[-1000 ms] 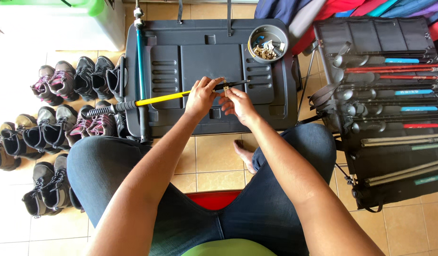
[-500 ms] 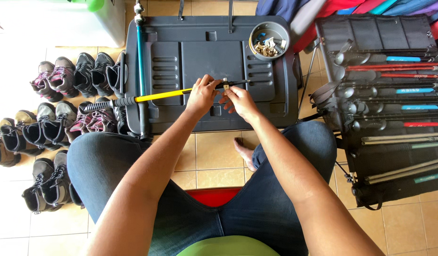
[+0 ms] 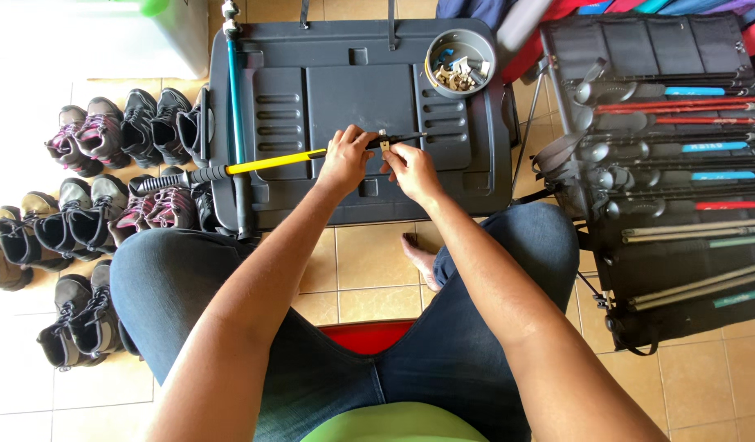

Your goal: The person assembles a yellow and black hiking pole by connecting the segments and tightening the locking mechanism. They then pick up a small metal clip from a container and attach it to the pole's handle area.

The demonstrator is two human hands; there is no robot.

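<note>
Now | left hand (image 3: 345,160) grips yellow pole (image 3: 271,162) (black tip) | right hand (image 3: 410,168) fingers pinch small clip (image 3: 384,144)

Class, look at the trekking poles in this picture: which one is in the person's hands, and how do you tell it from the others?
The yellow pole, lying across the grey lid, gripped by both hands. The teal one lies untouched at the lid's left edge.

Person seen from above, seated: both forearms bare, no sleeves in view, no watch, rings or gloves on the left hand (image 3: 345,160) or the right hand (image 3: 412,169). Dark blue denim jeans (image 3: 443,360) on both legs, knees spread. One bare foot (image 3: 418,258) shows between the knees. Lime-green garment (image 3: 394,424) at bottom edge, rounded over the belly.
</note>
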